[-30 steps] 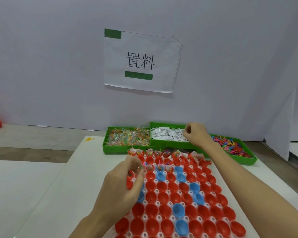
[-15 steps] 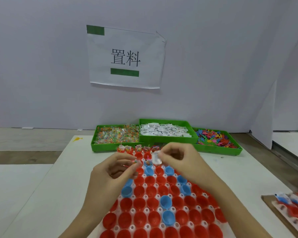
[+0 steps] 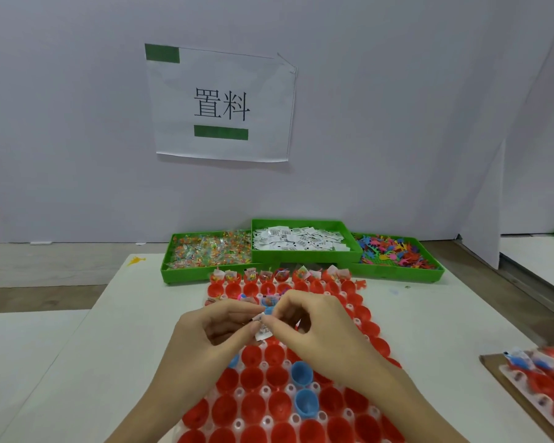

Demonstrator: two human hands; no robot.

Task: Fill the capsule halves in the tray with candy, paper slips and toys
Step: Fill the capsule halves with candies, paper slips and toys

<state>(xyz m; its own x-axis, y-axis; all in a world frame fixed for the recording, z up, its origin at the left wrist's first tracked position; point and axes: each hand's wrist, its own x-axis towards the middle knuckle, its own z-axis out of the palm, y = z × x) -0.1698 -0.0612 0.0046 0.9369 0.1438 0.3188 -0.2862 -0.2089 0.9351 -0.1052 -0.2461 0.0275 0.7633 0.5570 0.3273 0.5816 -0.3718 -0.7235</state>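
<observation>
Small white printed paper slip (image 3: 262, 330), pinched between the fingertips of the left hand (image 3: 218, 330) and right hand (image 3: 314, 327) above the clear plastic tray of red and blue capsule halves (image 3: 304, 388). Best practice, judged: separate a single slip, then drop it squarely into one unfilled half. Three green plastic bins: wrapped candy (image 3: 210, 251), paper slips (image 3: 298, 239), coloured plastic toys (image 3: 394, 252). Far row: about ten filled halves.

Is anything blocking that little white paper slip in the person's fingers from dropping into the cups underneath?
Nothing visible. The small white paper slip, pinched between the left hand and right hand, hangs directly above open red plastic capsule halves; only the fingers themselves hold it back.
</observation>
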